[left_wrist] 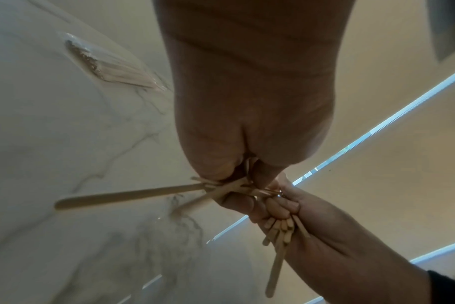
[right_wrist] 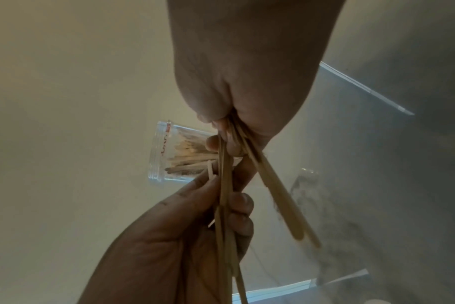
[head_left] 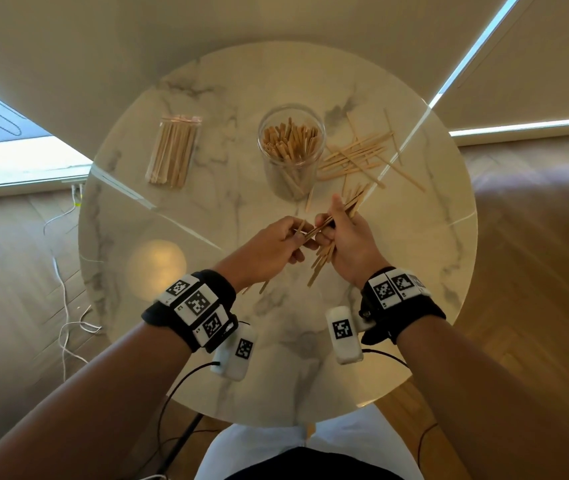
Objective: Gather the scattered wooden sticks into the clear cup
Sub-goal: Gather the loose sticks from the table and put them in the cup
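Note:
The clear cup (head_left: pixel 291 150) stands upright at the middle back of the round marble table (head_left: pixel 207 209), holding several wooden sticks. Just right of it lies a loose pile of scattered sticks (head_left: pixel 355 157). In front of the cup my two hands meet above the table. My right hand (head_left: pixel 326 230) grips a bundle of sticks (head_left: pixel 352 202) that pokes out past both ends of the fist. My left hand (head_left: pixel 298 233) pinches some of the same bundle. The right wrist view shows the sticks (right_wrist: pixel 281 205) fanning from the fist, with the cup (right_wrist: pixel 174 152) behind.
A sealed plastic pack of sticks (head_left: pixel 172 150) lies at the back left of the table. One loose stick (head_left: pixel 309 199) rests by the cup's base. White cables (head_left: pixel 65 306) trail on the wooden floor to the left. The table's near edge is close to my lap.

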`<state>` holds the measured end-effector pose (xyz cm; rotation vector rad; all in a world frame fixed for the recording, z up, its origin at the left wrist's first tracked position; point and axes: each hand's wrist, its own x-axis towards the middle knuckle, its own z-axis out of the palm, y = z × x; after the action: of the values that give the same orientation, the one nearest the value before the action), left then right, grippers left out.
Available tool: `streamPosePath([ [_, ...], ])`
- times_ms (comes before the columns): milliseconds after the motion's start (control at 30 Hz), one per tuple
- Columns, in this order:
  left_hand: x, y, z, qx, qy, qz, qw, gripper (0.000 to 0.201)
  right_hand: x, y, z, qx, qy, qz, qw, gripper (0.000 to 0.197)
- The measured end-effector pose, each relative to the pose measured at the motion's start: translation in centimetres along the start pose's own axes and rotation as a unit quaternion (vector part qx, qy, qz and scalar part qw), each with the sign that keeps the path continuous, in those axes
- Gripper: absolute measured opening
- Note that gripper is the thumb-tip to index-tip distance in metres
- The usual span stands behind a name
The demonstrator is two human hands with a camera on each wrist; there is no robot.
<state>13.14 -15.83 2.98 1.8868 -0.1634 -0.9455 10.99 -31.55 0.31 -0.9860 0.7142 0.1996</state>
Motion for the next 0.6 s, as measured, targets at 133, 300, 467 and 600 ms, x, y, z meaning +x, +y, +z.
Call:
streamPosePath([
  [133, 0.3, -0.6, -0.6, -0.048, 0.003, -0.014, 0.999, 0.026, 0.6, -0.9, -0.6, 0.028, 0.050, -0.004, 0.998, 0.037],
  [300, 0.9, -1.0, -1.1, 0.055, 0.060, -0.014, 0.997, 0.028, 0.9, -1.9, -1.5, 0.022, 0.063, 0.030, 0.997, 0.036],
  [467, 1.8, -0.1, -1.3, -0.040, 0.160, 0.033, 0.986, 0.019, -0.4, -1.5, -0.2, 0.026, 0.003, 0.057, 0.998, 0.035],
  [600, 2.3, 1.5, -1.1, -0.284, 0.167, 0.054, 0.943, 0.015, -1.9, -0.5, 0.7, -0.080, -0.104, 0.076, 0.988, 0.034],
])
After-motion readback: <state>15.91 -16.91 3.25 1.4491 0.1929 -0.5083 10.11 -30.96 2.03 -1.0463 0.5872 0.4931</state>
